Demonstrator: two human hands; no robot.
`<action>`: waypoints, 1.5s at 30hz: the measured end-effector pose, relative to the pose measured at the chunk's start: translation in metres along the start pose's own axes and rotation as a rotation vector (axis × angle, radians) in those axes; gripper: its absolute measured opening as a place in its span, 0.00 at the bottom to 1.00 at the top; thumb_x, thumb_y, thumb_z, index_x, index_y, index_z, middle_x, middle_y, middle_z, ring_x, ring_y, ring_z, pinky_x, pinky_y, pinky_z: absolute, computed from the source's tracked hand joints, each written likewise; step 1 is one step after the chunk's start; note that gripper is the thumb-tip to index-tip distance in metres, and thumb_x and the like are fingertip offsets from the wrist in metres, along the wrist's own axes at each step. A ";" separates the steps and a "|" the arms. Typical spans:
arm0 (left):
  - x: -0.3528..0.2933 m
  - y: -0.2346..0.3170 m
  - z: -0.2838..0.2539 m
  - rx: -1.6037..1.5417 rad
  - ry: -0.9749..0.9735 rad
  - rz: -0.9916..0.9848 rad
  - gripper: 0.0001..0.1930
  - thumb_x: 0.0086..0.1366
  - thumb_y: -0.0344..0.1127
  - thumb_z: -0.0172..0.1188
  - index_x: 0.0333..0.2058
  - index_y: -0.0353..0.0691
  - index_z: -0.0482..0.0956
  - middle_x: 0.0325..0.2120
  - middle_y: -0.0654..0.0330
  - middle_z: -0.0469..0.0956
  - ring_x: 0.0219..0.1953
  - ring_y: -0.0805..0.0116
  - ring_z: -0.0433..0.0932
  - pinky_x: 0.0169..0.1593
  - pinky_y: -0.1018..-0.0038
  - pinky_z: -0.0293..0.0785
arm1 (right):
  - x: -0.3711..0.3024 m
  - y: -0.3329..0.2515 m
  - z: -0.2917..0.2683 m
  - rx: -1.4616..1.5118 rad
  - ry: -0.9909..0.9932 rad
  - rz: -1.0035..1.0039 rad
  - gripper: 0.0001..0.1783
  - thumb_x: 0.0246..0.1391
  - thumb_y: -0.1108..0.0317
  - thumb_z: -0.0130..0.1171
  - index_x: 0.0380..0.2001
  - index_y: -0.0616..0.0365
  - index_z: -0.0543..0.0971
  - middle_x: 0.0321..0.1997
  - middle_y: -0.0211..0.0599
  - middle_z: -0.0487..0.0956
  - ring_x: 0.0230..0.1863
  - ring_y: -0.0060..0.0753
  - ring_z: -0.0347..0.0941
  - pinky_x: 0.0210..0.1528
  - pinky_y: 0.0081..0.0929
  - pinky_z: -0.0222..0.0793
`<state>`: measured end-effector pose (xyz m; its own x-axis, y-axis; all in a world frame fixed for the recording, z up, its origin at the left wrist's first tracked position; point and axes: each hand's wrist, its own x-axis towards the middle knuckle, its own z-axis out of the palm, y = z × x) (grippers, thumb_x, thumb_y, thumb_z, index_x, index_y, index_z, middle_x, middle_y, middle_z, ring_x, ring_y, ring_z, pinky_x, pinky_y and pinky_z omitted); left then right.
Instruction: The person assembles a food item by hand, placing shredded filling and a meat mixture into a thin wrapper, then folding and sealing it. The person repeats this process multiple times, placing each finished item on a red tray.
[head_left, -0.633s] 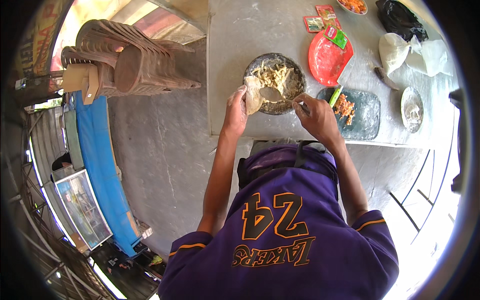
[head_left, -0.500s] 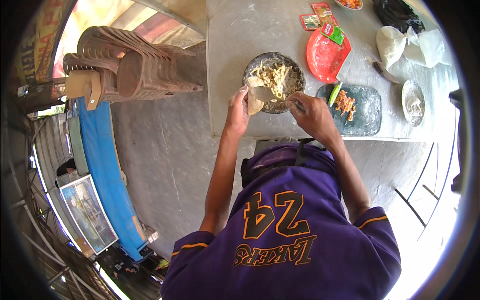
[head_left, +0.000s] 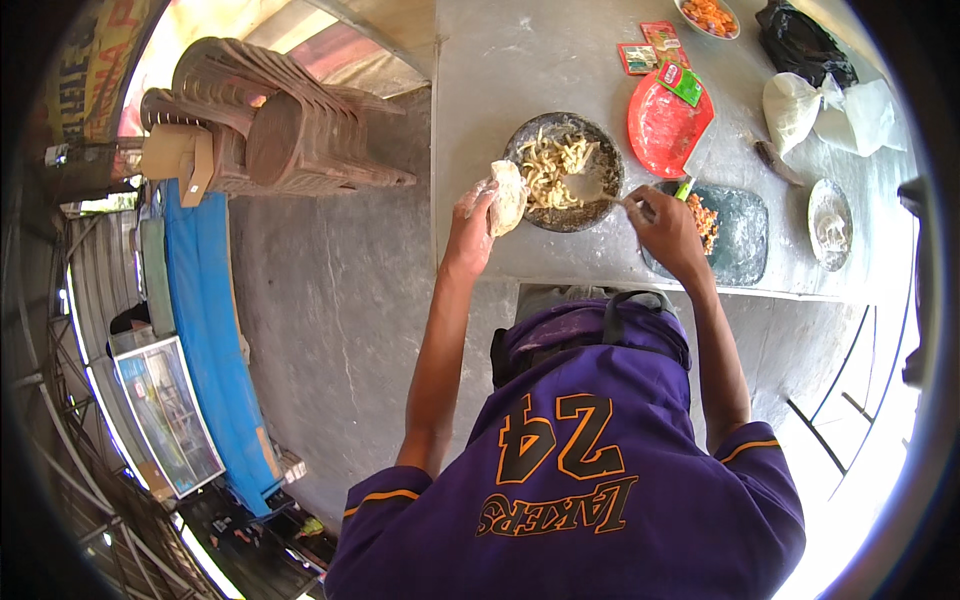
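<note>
My left hand [head_left: 470, 232], floury at the fingers, grips a pale, flour-dusted piece of dough [head_left: 509, 198] at the left rim of a dark round bowl [head_left: 612, 158]. In that bowl lies a heap of pale, shredded filling [head_left: 552, 165]. From the right, my right hand [head_left: 664, 230] pinches the handle of a spoon [head_left: 612, 200], its head low in the bowl against the filling. Whether the dough is folded or flat, I cannot tell.
Right of the bowl, a dark board [head_left: 742, 235] carries chopped orange-red food [head_left: 704, 222]. Behind it sits a red tray [head_left: 665, 125] with a green packet [head_left: 680, 84]. A whitish oval dish [head_left: 830, 225] and plastic bags [head_left: 790, 110] stand further right. Stacked brown chairs [head_left: 290, 140] are left.
The spoon has moved from beside the dough down to the right into the bowl. My left hand has tilted the dough upright at the rim, and my right hand has shifted right.
</note>
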<state>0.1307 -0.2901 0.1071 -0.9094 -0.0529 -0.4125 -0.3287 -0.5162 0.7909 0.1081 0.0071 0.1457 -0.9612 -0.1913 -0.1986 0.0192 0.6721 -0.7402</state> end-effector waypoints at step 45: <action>-0.001 0.026 0.023 -0.005 -0.249 -0.263 0.37 0.72 0.60 0.41 0.59 0.26 0.67 0.50 0.49 0.78 0.50 0.62 0.79 0.56 0.67 0.74 | -0.013 -0.048 -0.022 -0.052 0.026 -0.404 0.12 0.56 0.70 0.61 0.44 0.59 0.82 0.38 0.50 0.82 0.38 0.54 0.79 0.43 0.39 0.74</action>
<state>0.1174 -0.2840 0.1389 -0.8280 0.2923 -0.4785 -0.5594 -0.4885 0.6696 0.1133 -0.0074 0.1982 -0.8951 -0.4298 0.1184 -0.3749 0.5821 -0.7216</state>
